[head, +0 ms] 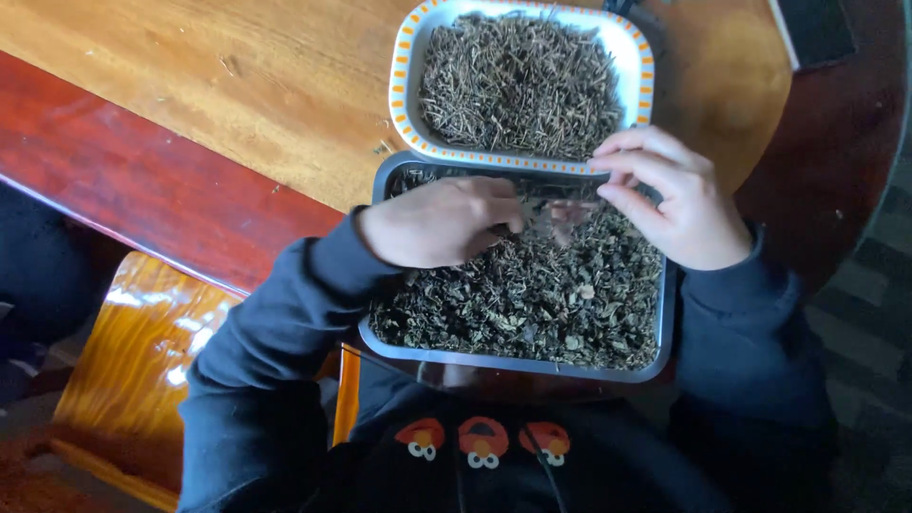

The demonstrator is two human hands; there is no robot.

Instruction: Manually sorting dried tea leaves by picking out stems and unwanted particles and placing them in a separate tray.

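Observation:
A shiny metal tray (518,362) full of dark dried leaves (532,294) sits at the near table edge. My left hand (442,221) rests over its far left part, fingers curled down into the leaves. My right hand (670,195) is at the tray's far right rim, fingers pinched together on small bits of leaf or stem. Behind it lies a white tray with an orange dotted rim (403,66), heaped with thin dry brown stems (518,85).
The trays rest on a round wooden table (237,76) with a dark red edge band (142,190). A glossy wooden chair (133,361) stands at lower left. A dark flat object (817,28) lies at the top right corner.

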